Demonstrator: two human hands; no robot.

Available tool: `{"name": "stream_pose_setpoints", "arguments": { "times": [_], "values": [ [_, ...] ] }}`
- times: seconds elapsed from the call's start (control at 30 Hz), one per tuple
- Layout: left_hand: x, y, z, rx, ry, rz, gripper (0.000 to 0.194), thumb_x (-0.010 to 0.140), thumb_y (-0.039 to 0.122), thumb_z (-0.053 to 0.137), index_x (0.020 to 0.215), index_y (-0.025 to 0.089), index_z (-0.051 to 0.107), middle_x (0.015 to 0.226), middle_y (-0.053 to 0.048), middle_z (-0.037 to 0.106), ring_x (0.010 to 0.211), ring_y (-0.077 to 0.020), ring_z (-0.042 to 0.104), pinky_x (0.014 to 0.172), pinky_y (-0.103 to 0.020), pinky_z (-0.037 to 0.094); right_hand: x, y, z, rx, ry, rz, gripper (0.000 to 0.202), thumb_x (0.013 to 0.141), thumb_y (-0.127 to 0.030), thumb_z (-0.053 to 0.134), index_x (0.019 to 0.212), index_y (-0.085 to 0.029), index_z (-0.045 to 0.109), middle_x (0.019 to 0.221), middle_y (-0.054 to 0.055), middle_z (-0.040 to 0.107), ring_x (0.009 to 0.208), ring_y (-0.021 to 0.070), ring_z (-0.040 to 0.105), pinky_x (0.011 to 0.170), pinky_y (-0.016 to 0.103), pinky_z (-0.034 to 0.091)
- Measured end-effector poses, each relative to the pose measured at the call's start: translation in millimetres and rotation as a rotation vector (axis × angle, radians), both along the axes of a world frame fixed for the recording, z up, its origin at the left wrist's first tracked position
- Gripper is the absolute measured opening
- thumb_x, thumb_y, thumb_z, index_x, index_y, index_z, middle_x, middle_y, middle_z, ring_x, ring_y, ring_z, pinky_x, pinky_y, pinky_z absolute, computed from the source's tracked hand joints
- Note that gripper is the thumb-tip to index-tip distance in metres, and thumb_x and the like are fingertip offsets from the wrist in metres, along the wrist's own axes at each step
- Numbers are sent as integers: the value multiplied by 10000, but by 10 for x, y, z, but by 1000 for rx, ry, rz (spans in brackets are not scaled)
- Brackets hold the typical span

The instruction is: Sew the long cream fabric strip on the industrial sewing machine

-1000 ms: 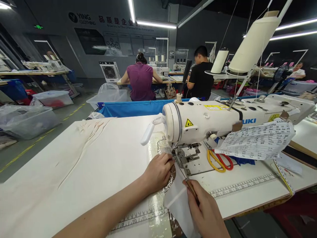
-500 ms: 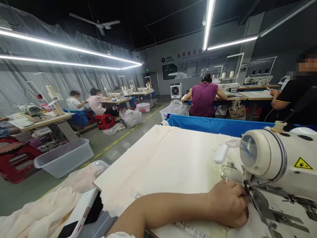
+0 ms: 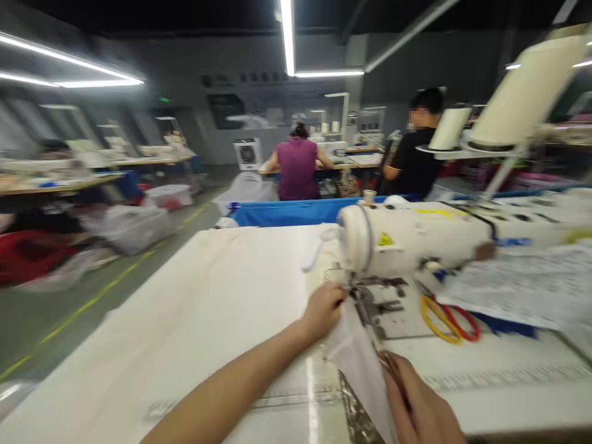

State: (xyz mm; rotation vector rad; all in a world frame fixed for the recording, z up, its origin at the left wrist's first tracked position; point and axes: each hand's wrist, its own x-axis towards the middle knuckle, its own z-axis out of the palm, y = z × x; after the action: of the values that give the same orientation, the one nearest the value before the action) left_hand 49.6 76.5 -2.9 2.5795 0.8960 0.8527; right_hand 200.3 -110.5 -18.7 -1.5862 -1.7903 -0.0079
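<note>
A white sewing machine (image 3: 416, 237) stands on the work table, its needle area just beyond my left hand (image 3: 324, 311). That hand is closed, with its fingertips pressed on a strip of pale fabric (image 3: 358, 354) beside the presser foot. The strip runs from there down towards me. Closer to the camera, my right hand (image 3: 423, 404) grips the strip's near part between thumb and fingers. A thin dark shape shows among those fingers, too blurred to name.
Yellow-and-red-handled scissors (image 3: 448, 320) lie right of the needle area, near a printed sheet (image 3: 522, 287). Thread cones (image 3: 522, 92) stand at upper right. Blue cloth (image 3: 287, 211) borders the table's far side. Two people sit beyond it.
The view has swung right, bringing the scissors, sheet and thread cones into sight. My right hand now shows on the fabric strip; my left stays by the needle.
</note>
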Motion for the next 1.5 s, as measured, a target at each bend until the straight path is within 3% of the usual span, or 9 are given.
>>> {"name": "stream_pose_setpoints", "arguments": {
  "times": [0.17, 0.33, 0.5, 1.5],
  "values": [
    [-55, 164, -29, -169, -163, -104, 199, 901, 226, 492, 788, 170, 645, 881, -63, 671, 827, -183, 624, 755, -302, 519, -72, 189, 157, -96, -55, -172, 325, 1052, -252, 311, 1251, -137, 540, 955, 101, 760, 691, 242, 744, 474, 286, 540],
    [-81, 125, 8, -265, -197, -110, 233, 893, 311, 504, 758, 179, 640, 870, -56, 661, 814, -184, 630, 737, -287, 514, -188, 315, 163, -75, -122, -201, 319, 995, -138, 344, 1212, -148, 577, 1039, 115, 736, 787, 255, 737, 600, 319, 562],
    [-64, 129, 29, -366, -243, -106, 261, 868, 399, 563, 751, 188, 662, 884, -55, 673, 835, -198, 632, 764, -306, 505, -211, 374, 179, -109, -102, -210, 289, 938, -85, 459, 1183, -146, 600, 1007, 97, 736, 803, 245, 730, 611, 295, 548],
    [-65, 124, 60, -370, -218, -88, 270, 837, 431, 567, 768, 204, 694, 905, -57, 691, 848, -213, 639, 756, -307, 511, -228, 410, 196, -201, -149, -221, 285, 953, -81, 525, 1224, -142, 591, 1007, 101, 726, 793, 228, 722, 648, 271, 553]
  ]
}}
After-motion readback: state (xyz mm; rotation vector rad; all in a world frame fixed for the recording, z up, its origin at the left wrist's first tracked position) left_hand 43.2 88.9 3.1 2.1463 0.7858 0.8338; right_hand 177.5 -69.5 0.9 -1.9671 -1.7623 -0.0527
